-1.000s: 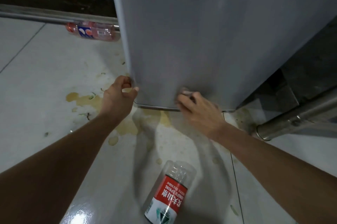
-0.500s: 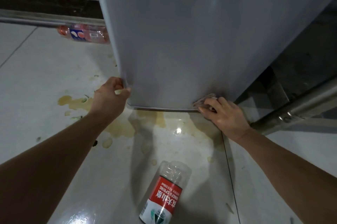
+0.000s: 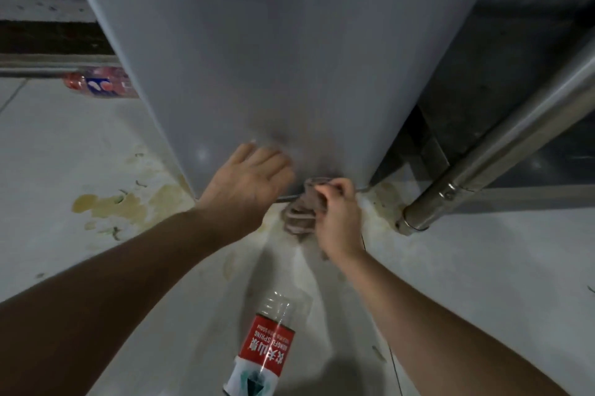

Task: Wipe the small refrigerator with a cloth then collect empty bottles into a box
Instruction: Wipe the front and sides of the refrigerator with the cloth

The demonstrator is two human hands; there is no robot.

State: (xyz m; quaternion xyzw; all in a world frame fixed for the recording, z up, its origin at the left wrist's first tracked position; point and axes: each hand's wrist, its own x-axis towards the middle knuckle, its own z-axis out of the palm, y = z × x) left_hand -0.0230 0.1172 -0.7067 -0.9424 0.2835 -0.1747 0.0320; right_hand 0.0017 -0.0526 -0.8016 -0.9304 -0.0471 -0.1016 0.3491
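Observation:
The small grey refrigerator (image 3: 273,51) fills the upper middle of the head view. My left hand (image 3: 248,183) lies flat with spread fingers against its lower front. Right beside it, my right hand (image 3: 338,218) grips a bunched brownish cloth (image 3: 299,215) at the fridge's bottom edge. A clear empty bottle with a red label (image 3: 267,350) lies on the floor between my forearms. A second bottle with a pink and blue label (image 3: 99,85) lies at the far left, partly hidden behind the fridge.
Yellowish spill stains (image 3: 109,202) spread over the pale tiled floor (image 3: 64,144) left of the fridge. A shiny metal pipe (image 3: 489,151) slants down at the right, ending near the floor. A dark wall strip runs along the back left.
My left hand has left the fridge's left corner and now lies flat on the front. My right hand has bunched the cloth up and drawn it left along the bottom edge.

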